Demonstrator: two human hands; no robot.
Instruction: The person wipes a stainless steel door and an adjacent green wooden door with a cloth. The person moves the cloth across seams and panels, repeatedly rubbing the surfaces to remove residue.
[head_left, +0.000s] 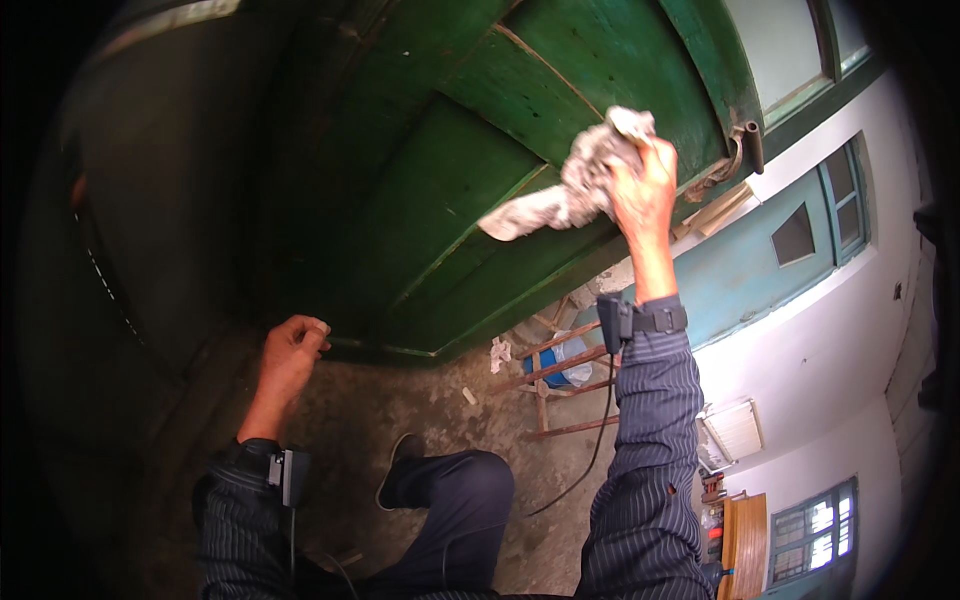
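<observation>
A green wooden door (465, 172) with recessed panels fills the space before me, its paint scuffed along the panel edges. My right hand (646, 187) grips a crumpled, dirty white rag (589, 172) against or just in front of the door's face. One end of the rag trails to the left. Down at the door's lower left edge is my left hand (291, 356), fingers curled and thumb pressed towards them. Whether it holds the edge or something small cannot be made out. A metal latch or handle (742, 146) sits at the door's right edge.
A wooden rack or stool frame (555, 390) stands on the stained floor, with a blue bucket (551, 367) behind its bars. Paper scraps (500, 354) lie nearby. Beyond are a pale blue door (750, 255) and a wooden cabinet (746, 536). A cable (592, 465) hangs from my right wrist.
</observation>
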